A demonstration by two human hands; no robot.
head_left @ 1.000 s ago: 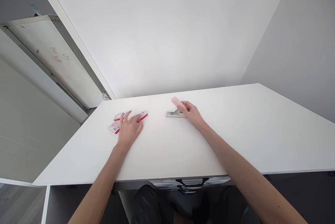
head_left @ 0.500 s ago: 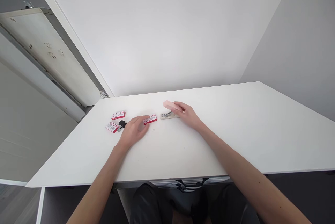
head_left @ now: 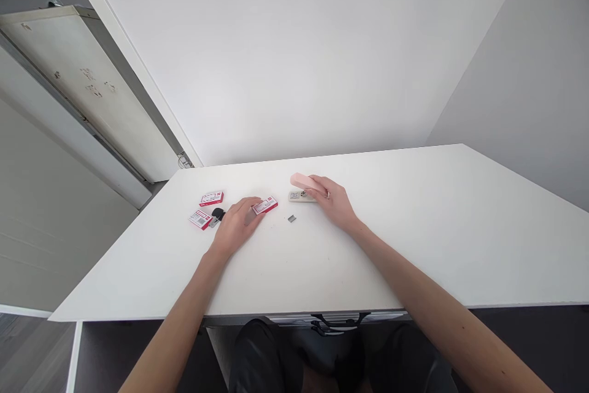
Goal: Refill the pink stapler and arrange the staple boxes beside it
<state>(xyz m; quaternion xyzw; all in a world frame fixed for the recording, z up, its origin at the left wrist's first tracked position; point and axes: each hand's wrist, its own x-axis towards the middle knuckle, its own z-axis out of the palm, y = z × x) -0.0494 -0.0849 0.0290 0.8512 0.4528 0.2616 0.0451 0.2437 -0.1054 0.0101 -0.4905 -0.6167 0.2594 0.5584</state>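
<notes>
My left hand [head_left: 235, 227] rests on the table with its thumb and fingers closed around a small red-and-white staple box [head_left: 265, 205]. My right hand [head_left: 335, 204] grips a pale pink stapler [head_left: 304, 182], its top arm raised over a flat beige base. Part of the stapler is hidden behind my fingers. On the tabletop between my hands lies a short grey strip of staples [head_left: 291, 219], touched by neither hand.
Left of my left hand lie two more red-and-white boxes, one farther back [head_left: 211, 198] and one nearer [head_left: 200, 219]. A small black-and-metal tool, perhaps a staple remover [head_left: 218, 214], sits beside them. The white table [head_left: 414, 227] meets a wall at the back.
The strip of staples now lies on the table below the stapler; a metallic piece showed at the stapler before. Both hands keep their holds, and the view has shifted slightly.
</notes>
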